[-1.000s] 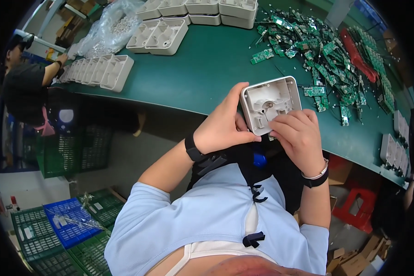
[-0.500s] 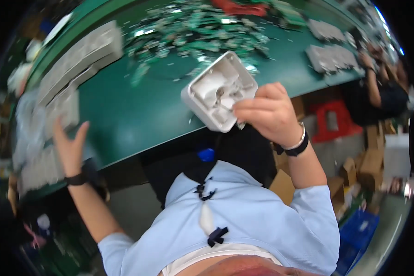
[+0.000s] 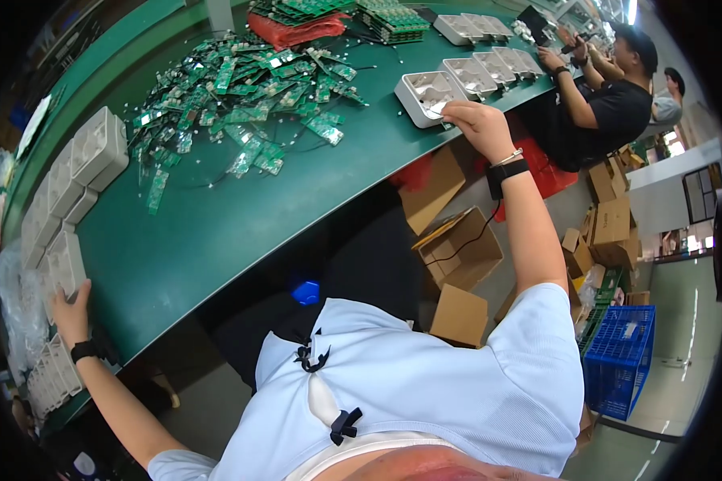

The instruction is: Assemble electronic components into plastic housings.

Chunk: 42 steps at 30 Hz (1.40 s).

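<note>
My right hand (image 3: 483, 128) pinches the near right corner of a white plastic housing (image 3: 409, 102), an open shallow box with moulded ribs. The housing is at the near end of a row of similar housings (image 3: 469, 74), close to the table's front edge. On the far left, my left hand (image 3: 72, 314) has its thumb and fingers apart around the near end of another white housing (image 3: 66, 258). Whether the fingers press on that one is unclear. More white housings (image 3: 100, 148) stand stacked just beyond it.
A heap of green circuit boards with wires (image 3: 241, 104) covers the green table (image 3: 176, 248) toward the back. Behind it are a red bag (image 3: 297, 32) and stacked boards (image 3: 391, 20). A co-worker (image 3: 610, 104) sits at right. Cardboard boxes (image 3: 461, 313) and a blue crate (image 3: 620, 361) stand below.
My right hand has carried the white housing from in front of me to the row at right. My left hand has come to the housing at far left. The view has swung right.
</note>
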Motion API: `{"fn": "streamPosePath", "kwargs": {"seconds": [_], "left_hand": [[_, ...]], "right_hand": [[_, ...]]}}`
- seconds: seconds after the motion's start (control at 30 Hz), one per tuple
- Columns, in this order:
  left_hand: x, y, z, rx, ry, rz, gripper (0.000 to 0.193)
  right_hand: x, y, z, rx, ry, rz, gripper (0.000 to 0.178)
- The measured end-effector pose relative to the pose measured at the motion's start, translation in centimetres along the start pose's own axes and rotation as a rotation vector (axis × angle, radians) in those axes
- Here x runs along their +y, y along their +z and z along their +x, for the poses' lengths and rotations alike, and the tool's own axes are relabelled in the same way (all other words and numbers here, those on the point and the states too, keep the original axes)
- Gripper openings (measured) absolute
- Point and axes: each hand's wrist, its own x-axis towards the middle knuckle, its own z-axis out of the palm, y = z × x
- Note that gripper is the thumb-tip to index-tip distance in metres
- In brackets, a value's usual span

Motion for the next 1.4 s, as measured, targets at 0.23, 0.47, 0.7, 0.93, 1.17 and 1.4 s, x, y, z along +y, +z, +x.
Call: {"fn": "streamPosePath", "kwargs": {"seconds": [0.23,0.47,0.7,0.93,1.17,1.4], "left_hand": [[5.1,-2.4,-7.6,-0.009,0.007,-0.218,0.086],[11.7,-5.0,-18.1,0.161,0.249,-0.31,0.075],[18.3,-7.7,-21.0,0.117,0.458,-0.256,0.08],[20.2,-6.5,-21.5,0.117,0.472,-0.277,0.079],[21.5,-5.2,-21.0,0.122,0.463,-0.261,0.078],[21.9,-4.7,-21.3,0.127,0.419,-0.242,0.077]], "right_hand": [[2.8,-0.8,-0.3,-0.034,0.03,-0.082,0.016],[7.4,-1.1,0.4,-0.112,0.112,-0.107,0.019],[11.1,-1.9,0.5,-0.191,0.12,-0.403,0.022],[-3.2,0.1,5.0,0.006,0.065,-0.226,0.023],[-13.0,6.9,11.9,-0.148,-0.058,-0.033,0.025],[-11.7,6.6,12.7,-0.248,0.013,0.141,0.021]]}}
